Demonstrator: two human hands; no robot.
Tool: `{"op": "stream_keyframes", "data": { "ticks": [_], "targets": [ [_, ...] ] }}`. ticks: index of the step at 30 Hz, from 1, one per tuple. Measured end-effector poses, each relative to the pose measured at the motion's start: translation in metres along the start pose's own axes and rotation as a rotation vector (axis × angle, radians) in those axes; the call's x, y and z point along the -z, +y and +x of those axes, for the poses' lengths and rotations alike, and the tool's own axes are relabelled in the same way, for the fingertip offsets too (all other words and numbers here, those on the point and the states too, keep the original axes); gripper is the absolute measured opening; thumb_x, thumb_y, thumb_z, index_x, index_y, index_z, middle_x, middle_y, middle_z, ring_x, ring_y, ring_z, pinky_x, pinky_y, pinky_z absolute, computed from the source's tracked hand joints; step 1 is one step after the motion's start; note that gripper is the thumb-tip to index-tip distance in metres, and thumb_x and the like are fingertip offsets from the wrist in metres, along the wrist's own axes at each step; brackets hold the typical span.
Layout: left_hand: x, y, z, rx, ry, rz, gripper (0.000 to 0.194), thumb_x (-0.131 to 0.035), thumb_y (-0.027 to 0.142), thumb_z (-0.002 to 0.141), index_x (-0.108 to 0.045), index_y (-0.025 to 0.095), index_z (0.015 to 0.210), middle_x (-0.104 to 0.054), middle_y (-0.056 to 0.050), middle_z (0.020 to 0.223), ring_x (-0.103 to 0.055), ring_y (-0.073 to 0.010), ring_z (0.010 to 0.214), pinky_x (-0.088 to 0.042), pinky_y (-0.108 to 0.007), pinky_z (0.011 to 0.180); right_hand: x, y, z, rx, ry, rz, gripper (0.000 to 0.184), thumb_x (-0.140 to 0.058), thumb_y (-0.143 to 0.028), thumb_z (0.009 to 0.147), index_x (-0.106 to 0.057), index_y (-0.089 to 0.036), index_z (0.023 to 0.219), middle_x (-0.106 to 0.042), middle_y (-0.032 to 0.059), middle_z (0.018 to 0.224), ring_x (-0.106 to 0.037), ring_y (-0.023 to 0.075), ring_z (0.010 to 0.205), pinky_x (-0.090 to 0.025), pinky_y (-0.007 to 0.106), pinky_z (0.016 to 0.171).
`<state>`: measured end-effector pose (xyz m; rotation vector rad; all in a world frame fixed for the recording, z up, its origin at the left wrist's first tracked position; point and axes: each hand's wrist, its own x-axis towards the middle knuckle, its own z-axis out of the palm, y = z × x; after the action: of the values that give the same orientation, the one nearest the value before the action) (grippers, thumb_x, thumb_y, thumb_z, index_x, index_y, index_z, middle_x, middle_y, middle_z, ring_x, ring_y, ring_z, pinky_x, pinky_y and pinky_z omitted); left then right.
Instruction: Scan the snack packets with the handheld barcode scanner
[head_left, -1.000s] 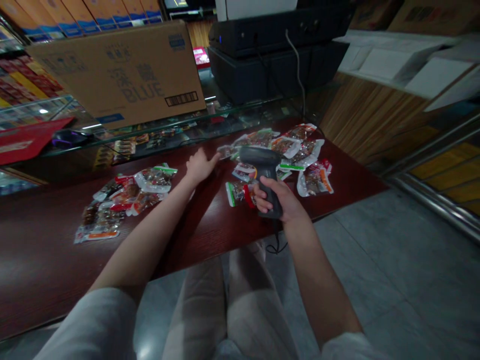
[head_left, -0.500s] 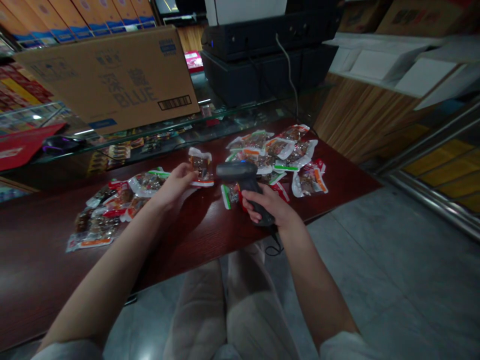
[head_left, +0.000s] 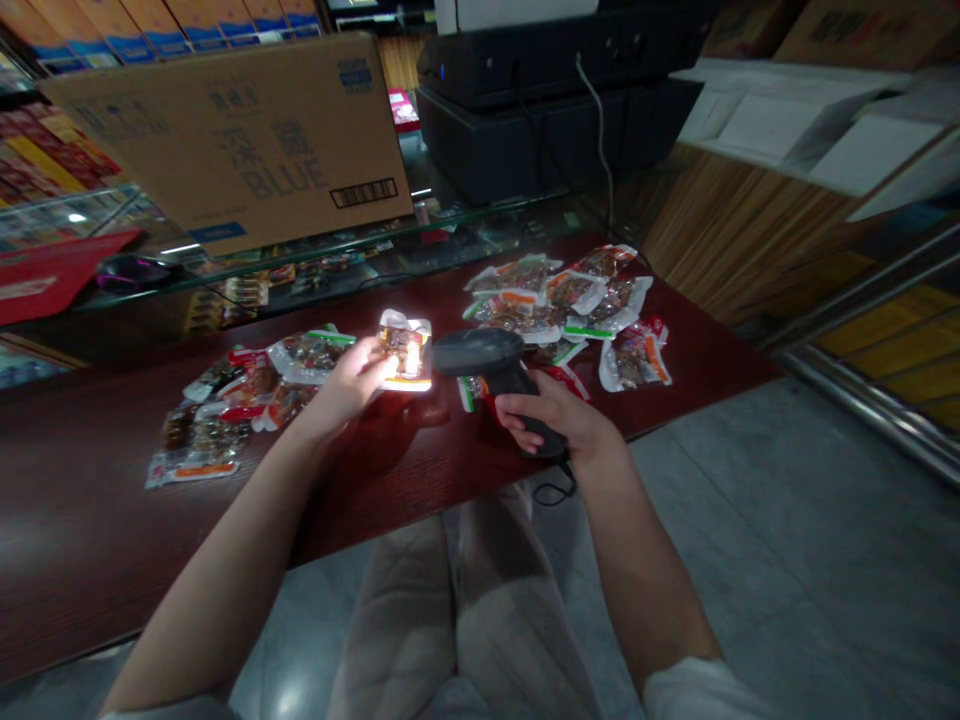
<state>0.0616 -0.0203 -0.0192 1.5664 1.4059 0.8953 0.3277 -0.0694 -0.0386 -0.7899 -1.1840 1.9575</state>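
My left hand [head_left: 351, 388] pinches a clear snack packet [head_left: 407, 350] by its left side, above the dark red tabletop [head_left: 405, 470]. Bright light from the scanner falls on the packet's face. Closed around the handle of a black barcode scanner [head_left: 480, 352] is my right hand [head_left: 553, 412]; the scanner's head points left at the packet, a short gap apart. To the left lies a pile of similar packets [head_left: 251, 390], with brown food inside. A larger group of packets [head_left: 555, 292] is spread at the right, partly hidden behind the scanner.
A cardboard box [head_left: 247, 150] stands on the glass display counter [head_left: 360, 240] behind the table. Right of it sits a black machine [head_left: 547, 120] with a hanging cable. A mouse [head_left: 139, 272] lies at the left by a red sheet [head_left: 60, 275]. Tiled floor [head_left: 750, 520] shows at the right.
My left hand has taken a packet from the right-hand group and drawn it left, in front of the scanner. The scanner has turned left and come lower; its light now shines on the packet.
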Motion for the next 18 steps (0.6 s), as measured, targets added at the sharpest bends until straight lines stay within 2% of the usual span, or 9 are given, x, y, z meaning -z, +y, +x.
{"op": "stream_keyframes", "data": {
  "ticks": [5, 8, 10, 12, 13, 14, 16, 18],
  "targets": [
    [0.007, -0.008, -0.002, 0.002, -0.017, -0.042, 0.038, -0.059, 0.046, 0.084, -0.060, 0.018, 0.109, -0.072, -0.009, 0.101, -0.069, -0.0251, 0.093, -0.057, -0.043, 0.085, -0.001, 0.001, -0.002, -0.007, 0.024, 0.007, 0.040, -0.079, -0.043, 0.076, -0.047, -0.021, 0.086, -0.053, -0.0108, 0.055, -0.038, 0.0025, 0.033, -0.034, 0.015, 0.032],
    [0.020, -0.015, -0.002, 0.021, -0.022, 0.188, 0.039, -0.059, 0.045, 0.084, -0.060, 0.018, 0.112, -0.071, -0.011, 0.101, -0.069, -0.0287, 0.094, -0.056, -0.047, 0.087, -0.001, 0.001, -0.003, 0.007, 0.038, 0.015, 0.041, -0.079, -0.042, 0.076, -0.049, -0.021, 0.094, -0.054, -0.0110, 0.056, -0.038, 0.0030, 0.032, -0.032, 0.015, 0.032],
    [0.029, -0.018, -0.002, 0.012, 0.065, 0.473, 0.043, -0.059, 0.041, 0.084, -0.059, 0.016, 0.119, -0.069, -0.017, 0.112, -0.066, -0.0368, 0.109, -0.051, -0.056, 0.097, 0.000, 0.001, -0.003, 0.033, 0.047, 0.035, 0.042, -0.079, -0.042, 0.075, -0.050, -0.021, 0.097, -0.054, -0.0109, 0.056, -0.038, 0.0032, 0.032, -0.031, 0.015, 0.032],
    [0.032, -0.019, -0.003, -0.046, 0.225, 0.739, 0.051, -0.058, 0.038, 0.086, -0.056, 0.014, 0.131, -0.060, -0.024, 0.133, -0.052, -0.0445, 0.132, -0.039, -0.063, 0.109, 0.001, 0.001, -0.003, 0.053, 0.058, 0.068, 0.041, -0.079, -0.043, 0.076, -0.051, -0.021, 0.097, -0.052, -0.0110, 0.056, -0.037, 0.0028, 0.033, -0.031, 0.016, 0.033],
    [0.032, -0.019, -0.004, -0.094, 0.281, 0.833, 0.055, -0.057, 0.038, 0.087, -0.054, 0.015, 0.137, -0.053, -0.025, 0.143, -0.042, -0.0454, 0.142, -0.032, -0.064, 0.114, 0.002, 0.001, -0.003, 0.061, 0.059, 0.088, 0.041, -0.079, -0.043, 0.077, -0.051, -0.021, 0.097, -0.052, -0.0112, 0.056, -0.036, 0.0027, 0.033, -0.031, 0.016, 0.034],
    [0.030, -0.019, -0.005, -0.150, 0.283, 0.894, 0.056, -0.054, 0.038, 0.090, -0.051, 0.016, 0.141, -0.047, -0.024, 0.151, -0.032, -0.0439, 0.148, -0.027, -0.064, 0.117, 0.002, 0.001, -0.003, 0.074, 0.056, 0.108, 0.040, -0.078, -0.043, 0.077, -0.052, -0.020, 0.098, -0.051, -0.0114, 0.056, -0.035, 0.0026, 0.033, -0.032, 0.017, 0.034],
    [0.024, -0.021, -0.006, -0.254, 0.113, 0.949, 0.055, -0.048, 0.038, 0.094, -0.050, 0.020, 0.146, -0.042, -0.018, 0.159, -0.024, -0.0382, 0.154, -0.022, -0.061, 0.121, 0.003, 0.001, -0.003, 0.105, 0.043, 0.148, 0.040, -0.077, -0.044, 0.078, -0.054, -0.020, 0.100, -0.049, -0.0117, 0.057, -0.034, 0.0026, 0.033, -0.033, 0.018, 0.035],
    [0.019, -0.025, -0.006, -0.278, -0.070, 0.984, 0.053, -0.045, 0.041, 0.096, -0.053, 0.021, 0.144, -0.045, -0.017, 0.157, -0.026, -0.0371, 0.154, -0.018, -0.062, 0.122, 0.004, -0.001, -0.003, 0.130, 0.032, 0.184, 0.041, -0.077, -0.046, 0.078, -0.054, -0.020, 0.101, -0.048, -0.0119, 0.057, -0.033, 0.0026, 0.033, -0.032, 0.018, 0.035]
  ]
}}
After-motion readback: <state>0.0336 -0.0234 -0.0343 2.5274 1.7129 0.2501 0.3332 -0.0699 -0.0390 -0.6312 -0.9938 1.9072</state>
